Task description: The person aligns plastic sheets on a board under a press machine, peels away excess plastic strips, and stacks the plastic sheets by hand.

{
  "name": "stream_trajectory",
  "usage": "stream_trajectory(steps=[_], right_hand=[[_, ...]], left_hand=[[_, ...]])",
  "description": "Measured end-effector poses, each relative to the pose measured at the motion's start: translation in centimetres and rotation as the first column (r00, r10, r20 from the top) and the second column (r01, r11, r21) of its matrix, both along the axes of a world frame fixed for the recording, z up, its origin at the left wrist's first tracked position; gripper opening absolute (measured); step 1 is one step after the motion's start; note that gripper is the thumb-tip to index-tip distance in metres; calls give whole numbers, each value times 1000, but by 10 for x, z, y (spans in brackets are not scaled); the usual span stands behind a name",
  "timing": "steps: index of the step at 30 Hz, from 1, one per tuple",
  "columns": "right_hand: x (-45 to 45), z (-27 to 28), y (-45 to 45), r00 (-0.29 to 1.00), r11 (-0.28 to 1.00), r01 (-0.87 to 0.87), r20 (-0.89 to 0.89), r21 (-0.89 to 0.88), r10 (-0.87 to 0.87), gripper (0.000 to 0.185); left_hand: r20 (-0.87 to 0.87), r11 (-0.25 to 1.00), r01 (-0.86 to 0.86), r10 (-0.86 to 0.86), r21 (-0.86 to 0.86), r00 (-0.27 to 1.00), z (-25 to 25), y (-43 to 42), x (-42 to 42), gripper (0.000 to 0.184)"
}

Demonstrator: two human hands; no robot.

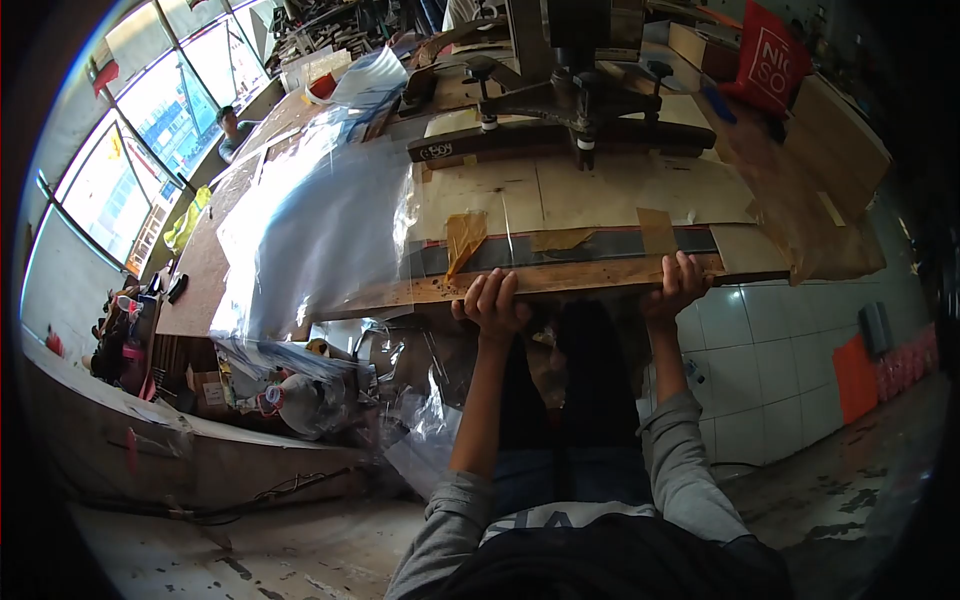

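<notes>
At the front of the worktable runs a brown wooden edge (590,275). My left hand (493,305) has its fingers curled over this edge from the front. To the right, my right hand (677,290) is wrapped over the same edge, its thumb hidden from view. Just behind the fingers lies a dark strip (610,243) with pieces of brown tape (656,231) across it. Beyond it is a pale board (600,190). A black metal clamp-like frame (583,105) stands on the board, above a dark curved bar (450,147).
Clear plastic sheets (310,220) cover the table's left side and hang over its front. A red bag (768,60) stands at the back right, near brown wrapping (820,240). A person (232,130) is by the windows. Bagged items (305,405) lie below the table.
</notes>
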State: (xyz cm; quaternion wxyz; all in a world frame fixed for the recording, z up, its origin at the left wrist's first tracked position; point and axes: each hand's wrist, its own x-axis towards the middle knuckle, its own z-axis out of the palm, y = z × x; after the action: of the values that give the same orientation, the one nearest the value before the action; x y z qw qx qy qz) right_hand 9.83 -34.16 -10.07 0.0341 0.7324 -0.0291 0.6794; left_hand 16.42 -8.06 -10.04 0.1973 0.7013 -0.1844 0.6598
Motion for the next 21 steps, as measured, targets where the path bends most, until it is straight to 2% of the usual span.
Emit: stream_trajectory(steps=[21], right_hand=[[-2,1,4,1000,999,-28,2,25,28,49]], left_hand=[[-4,1000,1,-1,-27,1000,-1,-4,0,41]])
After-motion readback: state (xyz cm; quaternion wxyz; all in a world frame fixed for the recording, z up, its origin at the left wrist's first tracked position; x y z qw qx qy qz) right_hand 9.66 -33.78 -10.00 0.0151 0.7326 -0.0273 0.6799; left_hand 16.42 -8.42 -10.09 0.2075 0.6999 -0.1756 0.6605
